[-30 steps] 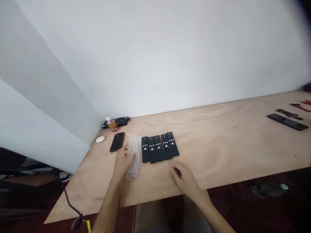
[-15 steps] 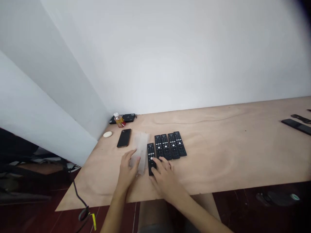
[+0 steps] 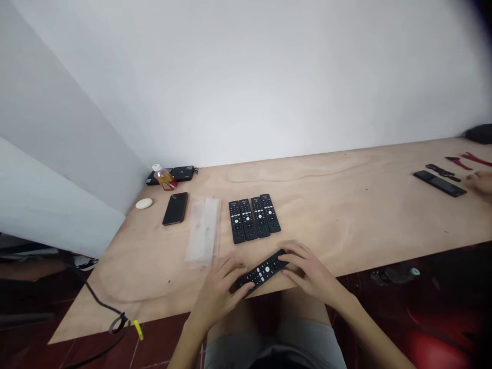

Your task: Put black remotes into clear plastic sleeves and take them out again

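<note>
Between my two hands a black remote control (image 3: 266,270) lies slanted at the table's front edge, its buttons facing up. My left hand (image 3: 223,287) grips its lower left end, thumb on top. The fingers of my right hand (image 3: 303,266) close on its upper right end. Just beyond stand several more black remotes (image 3: 253,218) side by side in a row, buttons up. Left of that row, clear plastic sleeves (image 3: 203,230) lie flat in a small pile.
A phone (image 3: 176,208), a drink bottle (image 3: 165,178), black boxes (image 3: 182,173) and a pale round lid (image 3: 144,203) are at the left. On the right are a black device (image 3: 440,183), a cable (image 3: 443,172), red-handled pliers (image 3: 459,162) and another person's hand (image 3: 480,182).
The single remote has been drawn from beside the sleeves to the front edge and turned slantwise. My left hand has left the sleeves and taken its end. The view has shifted right.
</note>
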`<state>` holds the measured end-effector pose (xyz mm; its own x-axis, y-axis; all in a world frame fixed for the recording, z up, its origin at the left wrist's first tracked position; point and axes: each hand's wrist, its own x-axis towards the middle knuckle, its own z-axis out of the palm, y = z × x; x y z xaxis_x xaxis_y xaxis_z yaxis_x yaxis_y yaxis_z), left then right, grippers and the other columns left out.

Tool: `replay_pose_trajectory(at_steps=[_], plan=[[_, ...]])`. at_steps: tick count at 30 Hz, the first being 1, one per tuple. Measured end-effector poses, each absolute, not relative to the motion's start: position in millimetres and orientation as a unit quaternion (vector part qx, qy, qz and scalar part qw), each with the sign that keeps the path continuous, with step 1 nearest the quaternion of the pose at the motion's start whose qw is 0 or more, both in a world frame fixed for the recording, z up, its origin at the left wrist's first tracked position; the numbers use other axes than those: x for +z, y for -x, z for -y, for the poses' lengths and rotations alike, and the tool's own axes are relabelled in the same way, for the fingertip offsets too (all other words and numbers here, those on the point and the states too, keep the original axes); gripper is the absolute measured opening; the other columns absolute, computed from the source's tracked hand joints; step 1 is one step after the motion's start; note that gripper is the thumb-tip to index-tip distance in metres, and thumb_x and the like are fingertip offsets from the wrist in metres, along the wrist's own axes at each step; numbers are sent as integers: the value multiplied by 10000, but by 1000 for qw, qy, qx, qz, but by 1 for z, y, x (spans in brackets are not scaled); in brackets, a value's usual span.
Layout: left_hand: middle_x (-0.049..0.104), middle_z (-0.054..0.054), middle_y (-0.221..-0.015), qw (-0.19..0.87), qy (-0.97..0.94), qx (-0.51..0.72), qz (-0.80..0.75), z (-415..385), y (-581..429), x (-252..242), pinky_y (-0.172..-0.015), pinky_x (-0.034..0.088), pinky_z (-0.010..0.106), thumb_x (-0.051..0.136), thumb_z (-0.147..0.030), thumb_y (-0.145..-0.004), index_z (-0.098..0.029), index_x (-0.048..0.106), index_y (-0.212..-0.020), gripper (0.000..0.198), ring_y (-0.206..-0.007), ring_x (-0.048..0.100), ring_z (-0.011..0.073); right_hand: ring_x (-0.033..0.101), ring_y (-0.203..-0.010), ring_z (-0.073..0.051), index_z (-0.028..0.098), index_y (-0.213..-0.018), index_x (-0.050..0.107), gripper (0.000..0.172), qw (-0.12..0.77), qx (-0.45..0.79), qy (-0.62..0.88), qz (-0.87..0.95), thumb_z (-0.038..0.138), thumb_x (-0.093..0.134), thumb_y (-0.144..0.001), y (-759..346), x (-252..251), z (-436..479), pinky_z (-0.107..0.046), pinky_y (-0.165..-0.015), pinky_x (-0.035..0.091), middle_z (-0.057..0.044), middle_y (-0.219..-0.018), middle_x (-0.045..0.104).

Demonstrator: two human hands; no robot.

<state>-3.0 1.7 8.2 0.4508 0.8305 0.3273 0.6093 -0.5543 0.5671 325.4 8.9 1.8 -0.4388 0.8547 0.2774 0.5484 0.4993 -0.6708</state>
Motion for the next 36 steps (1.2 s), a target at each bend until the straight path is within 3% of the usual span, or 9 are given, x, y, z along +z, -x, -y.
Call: replay_pose_trajectory(at_steps=[4,10,16,20,24,27,36], plan=[[738,119,-1320,243,-795,321,-454,1,-3,6,-1065,572,516,893,-433,-859,-349,767,-1342,506,-1223,691,354,622,-1305,-334,292,-1283,762,240,314,281,427,800,327,671,-1063,-320,5,-13,-548,-1152,514,-115,-1363,718],[804,84,-1199,354,-718,346,-489,-13,-15,17,-1028,580,480,761,-373,-976,-306,831,-1173,220,-1145,731,315,700,-1214,-319,273,-1250,792,271,355,359,452,735,405,614,-1095,-303,5,-23,-493,-1107,544,-100,-1280,787],[828,74,-1130,433,-695,295,-493,-25,-7,20,-1016,582,466,759,-415,-965,-277,841,-1136,235,-1098,748,313,756,-1126,-321,262,-1174,832,299,345,409,447,717,459,627,-1081,-304,4,-34,-471,-1044,586,-93,-1188,835],[791,81,-1185,362,-701,327,-520,-21,-9,10,-1054,557,472,726,-395,-994,-274,800,-1206,255,-1142,716,305,712,-1236,-325,272,-1284,797,297,356,394,450,718,421,658,-1068,-305,3,-32,-505,-1129,543,-107,-1318,788],[708,112,-1304,273,-760,318,-497,-15,-11,2,-1135,509,524,745,-384,-989,-312,797,-1267,292,-1276,632,334,650,-1317,-322,277,-1392,732,437,341,382,443,735,359,800,-969,-306,1,-30,-487,-1154,531,-117,-1437,691],[688,112,-1318,278,-773,297,-486,-11,-2,0,-1124,524,530,787,-386,-962,-351,750,-1377,418,-1288,618,340,660,-1272,-306,276,-1353,747,358,325,380,443,744,311,760,-997,-308,2,-29,-475,-1135,543,-113,-1405,680],[686,106,-1301,269,-754,307,-515,-9,13,1,-1093,545,518,779,-385,-968,-353,768,-1357,391,-1234,650,327,649,-1282,-317,267,-1365,751,352,312,363,450,754,310,751,-1016,-315,-1,-28,-488,-1158,534,-124,-1387,667]])
